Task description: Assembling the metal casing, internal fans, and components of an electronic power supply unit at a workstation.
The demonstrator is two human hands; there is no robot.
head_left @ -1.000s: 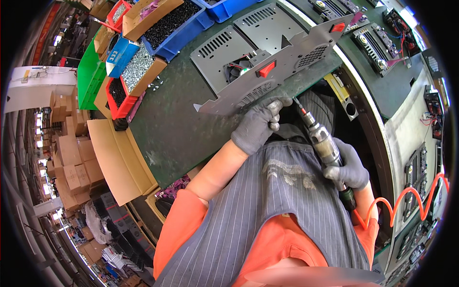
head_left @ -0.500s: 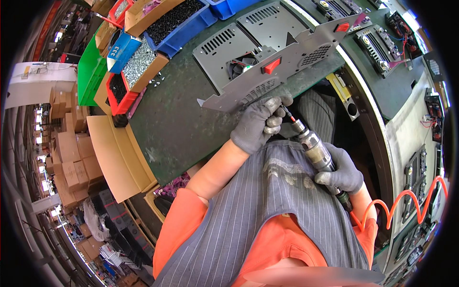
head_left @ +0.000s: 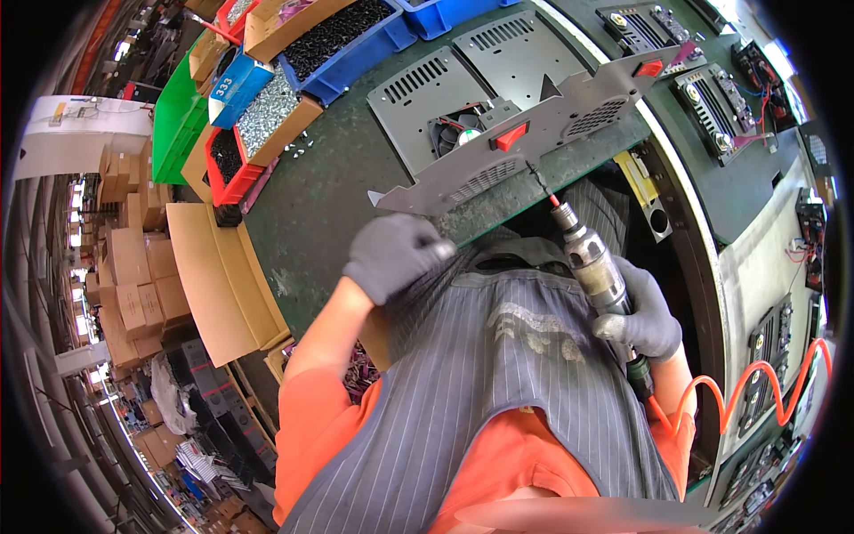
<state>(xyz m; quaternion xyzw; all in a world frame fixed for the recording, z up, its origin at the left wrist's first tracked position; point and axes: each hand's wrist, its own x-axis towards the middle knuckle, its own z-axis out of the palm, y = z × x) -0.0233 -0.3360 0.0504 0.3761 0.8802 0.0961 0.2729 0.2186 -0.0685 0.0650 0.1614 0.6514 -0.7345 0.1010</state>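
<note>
Right hand (head_left: 642, 313) grips driver (head_left: 594, 263) at panel (head_left: 525, 147) edge; left hand (head_left: 391, 255) below.

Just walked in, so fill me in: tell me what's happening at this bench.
A person in grey gloves is working on a long grey vented metal panel at the edge of the green bench. The right hand grips a pneumatic screwdriver with its bit at the panel's lower edge. The left hand is just below the panel's left end.
</note>
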